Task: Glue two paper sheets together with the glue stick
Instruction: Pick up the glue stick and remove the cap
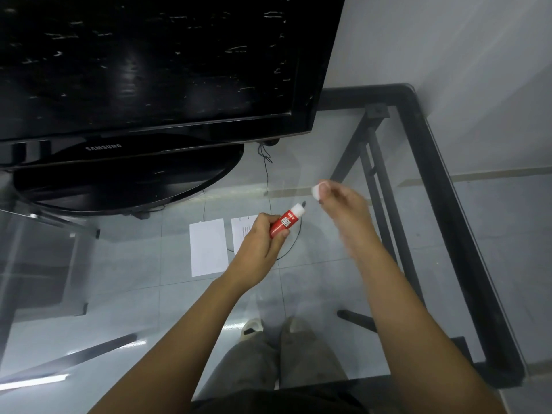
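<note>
My left hand (pixel 259 246) grips a red glue stick (pixel 286 221) with a white collar, its uncapped tip pointing up and to the right. My right hand (pixel 339 204), blurred by motion, pinches the white cap (pixel 316 191) between thumb and fingers, held apart from the stick to its upper right. Two white paper sheets lie side by side on the glass table: a blank sheet (pixel 207 247) on the left and a printed sheet (pixel 242 231) on the right, partly hidden behind my left hand.
A black Samsung monitor (pixel 155 73) on an oval stand (pixel 125 180) fills the back left of the glass table (pixel 343 282). A thin black cable (pixel 266 171) runs near the sheets. The table's black metal frame (pixel 442 204) borders the right side.
</note>
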